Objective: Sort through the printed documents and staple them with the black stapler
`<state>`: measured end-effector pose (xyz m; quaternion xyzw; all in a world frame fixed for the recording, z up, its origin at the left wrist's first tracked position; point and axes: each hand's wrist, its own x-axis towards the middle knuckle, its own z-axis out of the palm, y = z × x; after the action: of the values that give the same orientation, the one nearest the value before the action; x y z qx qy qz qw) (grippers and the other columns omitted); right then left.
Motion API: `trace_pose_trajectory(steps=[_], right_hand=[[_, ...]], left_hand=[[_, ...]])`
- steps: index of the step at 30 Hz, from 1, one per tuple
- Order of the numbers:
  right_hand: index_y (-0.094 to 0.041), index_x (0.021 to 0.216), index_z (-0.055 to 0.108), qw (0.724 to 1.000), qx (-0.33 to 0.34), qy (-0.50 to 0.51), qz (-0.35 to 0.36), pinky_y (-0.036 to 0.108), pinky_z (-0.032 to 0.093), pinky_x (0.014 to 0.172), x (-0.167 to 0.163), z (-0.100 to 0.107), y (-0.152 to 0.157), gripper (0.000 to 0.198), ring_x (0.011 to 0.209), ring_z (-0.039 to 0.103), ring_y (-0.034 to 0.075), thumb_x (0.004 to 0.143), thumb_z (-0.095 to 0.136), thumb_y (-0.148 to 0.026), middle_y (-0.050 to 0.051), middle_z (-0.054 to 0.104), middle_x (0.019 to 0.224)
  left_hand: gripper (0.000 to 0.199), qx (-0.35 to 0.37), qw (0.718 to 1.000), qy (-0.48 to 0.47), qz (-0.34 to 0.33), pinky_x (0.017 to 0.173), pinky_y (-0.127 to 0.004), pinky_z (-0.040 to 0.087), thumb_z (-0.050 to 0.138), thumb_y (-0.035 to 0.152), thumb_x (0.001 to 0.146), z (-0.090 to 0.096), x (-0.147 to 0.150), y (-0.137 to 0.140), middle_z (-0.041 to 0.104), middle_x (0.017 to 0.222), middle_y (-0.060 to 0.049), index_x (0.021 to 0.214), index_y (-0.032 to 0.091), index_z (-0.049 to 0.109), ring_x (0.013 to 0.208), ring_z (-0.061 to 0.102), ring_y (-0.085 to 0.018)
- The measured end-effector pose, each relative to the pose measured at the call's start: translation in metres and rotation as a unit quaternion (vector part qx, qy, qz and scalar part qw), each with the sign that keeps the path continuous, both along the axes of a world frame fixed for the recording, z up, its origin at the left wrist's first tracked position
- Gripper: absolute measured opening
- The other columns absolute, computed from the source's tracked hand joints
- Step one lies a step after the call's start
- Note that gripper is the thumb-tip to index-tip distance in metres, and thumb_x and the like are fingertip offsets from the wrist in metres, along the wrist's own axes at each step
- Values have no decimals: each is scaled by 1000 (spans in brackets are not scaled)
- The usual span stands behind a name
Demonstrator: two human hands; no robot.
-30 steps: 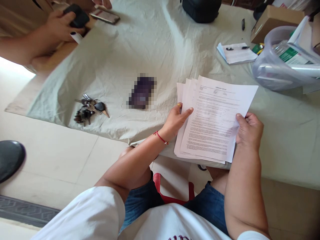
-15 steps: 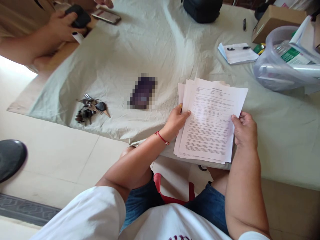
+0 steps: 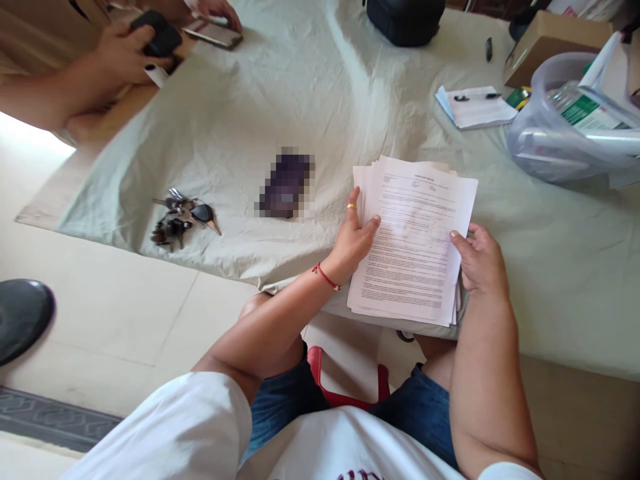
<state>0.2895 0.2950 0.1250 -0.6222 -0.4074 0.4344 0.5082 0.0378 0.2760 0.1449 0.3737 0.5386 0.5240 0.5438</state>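
A stack of printed paper sheets (image 3: 413, 253) lies at the front edge of the cloth-covered table, its sheets a little out of line at the top and right. My left hand (image 3: 354, 233) grips the stack's left edge, thumb on top and a ringed finger stretched along the side. On the right edge my right hand (image 3: 480, 257) pinches the sheets, thumb on the print and the other fingers partly hidden behind the paper. A blurred-out dark phone-like object (image 3: 286, 185) lies to the left of the stack, with a bunch of keys (image 3: 185, 219) farther left.
Another person's hand (image 3: 127, 53) at the upper left holds a dark object beside a phone (image 3: 214, 32). A black case (image 3: 405, 20) stands at the back. To the right are a notepad (image 3: 477, 110), a clear plastic basket (image 3: 545, 150) and a cardboard box (image 3: 555, 43).
The top sheet and my right hand have shifted left, bringing the sheets closer together. My left ringed finger has extended upward. The other person's far hand has moved right onto the phone.
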Motion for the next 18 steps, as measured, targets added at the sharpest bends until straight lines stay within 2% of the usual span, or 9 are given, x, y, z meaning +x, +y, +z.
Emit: trace_pose_trajectory(steps=[3, 6, 9, 11, 13, 15, 17, 18], right_hand=[[-23, 105, 69, 998, -1, 55, 37, 50, 66, 86, -4, 11, -3, 58, 97, 77, 28, 62, 96, -50, 5, 80, 101], [-24, 105, 73, 992, -28, 94, 75, 54, 64, 95, -3, 25, -8, 53, 112, 75, 33, 64, 97, -48, 7, 80, 112], [-25, 105, 75, 985, -58, 119, 109, 57, 64, 97, 0, 30, -11, 51, 114, 75, 35, 64, 97, -45, 8, 81, 113], [-23, 105, 76, 985, -65, 114, 113, 58, 64, 96, 1, 27, -12, 50, 113, 76, 35, 64, 97, -41, 9, 81, 110], [-21, 104, 76, 990, -60, 93, 90, 57, 64, 96, 0, 20, -11, 49, 109, 77, 34, 63, 98, -38, 9, 82, 107], [-21, 102, 77, 994, -46, 71, 62, 57, 63, 96, -1, 12, -8, 49, 104, 77, 32, 60, 98, -38, 8, 82, 105], [-21, 100, 78, 997, -27, 58, 45, 57, 62, 99, 1, 4, -5, 51, 102, 77, 31, 58, 98, -39, 7, 82, 104], [-21, 100, 78, 998, -19, 52, 38, 56, 62, 99, 3, 1, -4, 51, 101, 77, 30, 57, 98, -40, 7, 82, 104]], left_hand=[[88, 29, 999, 27, 2, 130, -45, 33, 76, 35, 94, 2, -1, 0, 47, 167, -7, 166, 38, 27, 158, 41, -29], [87, 55, 997, 54, 1, 133, -42, 27, 71, 26, 95, 3, -3, 0, 38, 174, -5, 168, 38, 24, 163, 33, -27], [85, 67, 995, 68, -5, 134, -41, 25, 66, 20, 96, 3, -4, -1, 34, 176, -5, 169, 35, 23, 163, 32, -26], [84, 71, 994, 85, -21, 132, -42, 29, 64, 20, 96, 3, -5, -3, 39, 173, -7, 169, 32, 24, 159, 39, -27], [78, 72, 990, 118, -38, 127, -44, 37, 64, 23, 96, 4, -9, -5, 51, 164, -8, 166, 31, 31, 149, 51, -29], [61, 78, 981, 172, -35, 119, -46, 46, 65, 25, 95, 6, -20, -5, 63, 148, -8, 154, 30, 50, 135, 61, -30], [33, 97, 965, 244, -1, 113, -45, 50, 64, 25, 94, 11, -39, -4, 68, 136, -9, 127, 27, 69, 125, 65, -29], [21, 112, 952, 283, 21, 113, -46, 50, 63, 25, 94, 14, -52, -3, 68, 133, -9, 112, 26, 73, 124, 64, -30]])
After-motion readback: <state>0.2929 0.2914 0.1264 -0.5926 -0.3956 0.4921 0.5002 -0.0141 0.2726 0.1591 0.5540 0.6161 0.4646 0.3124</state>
